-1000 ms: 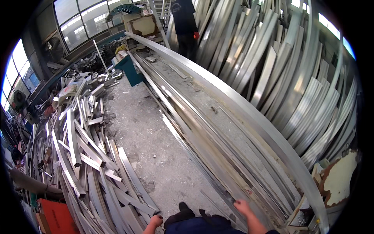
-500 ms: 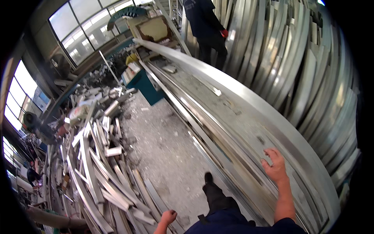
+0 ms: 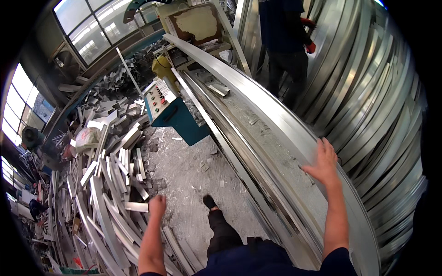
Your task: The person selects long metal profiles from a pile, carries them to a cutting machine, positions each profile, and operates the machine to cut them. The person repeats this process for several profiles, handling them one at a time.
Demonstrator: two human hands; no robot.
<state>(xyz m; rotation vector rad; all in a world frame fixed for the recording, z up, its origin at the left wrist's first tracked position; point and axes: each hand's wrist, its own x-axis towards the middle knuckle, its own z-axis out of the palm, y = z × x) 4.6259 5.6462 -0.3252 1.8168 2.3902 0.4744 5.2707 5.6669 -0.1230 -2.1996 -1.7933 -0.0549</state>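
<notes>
My right hand (image 3: 323, 162), thumb spread and fingers stretched, is over a long, wide silvery metal profile (image 3: 258, 92) that runs toward a machine at the back. Its fingertips reach the profile's far edge; whether they rest on it or hover just above cannot be made out. My left hand (image 3: 157, 207) hangs on the left, curled into a loose fist with nothing visible in it. Behind it a short metal offcut (image 3: 136, 206) lies on the scrap pile, seemingly apart from the hand.
A teal control box (image 3: 177, 122) with buttons stands ahead, beside narrow metal rails (image 3: 230, 138). Scrap metal (image 3: 108, 184) covers the left floor. Tall profiles (image 3: 368, 92) lean along the right. Another person (image 3: 283, 46) with red gloves stands beyond the long profile. Grey floor (image 3: 184, 170) lies between.
I have moved forward, and the control box appears nearer. My right hand has shifted onto the wide profile, fingers more outstretched. My left hand has swung up and forward.
</notes>
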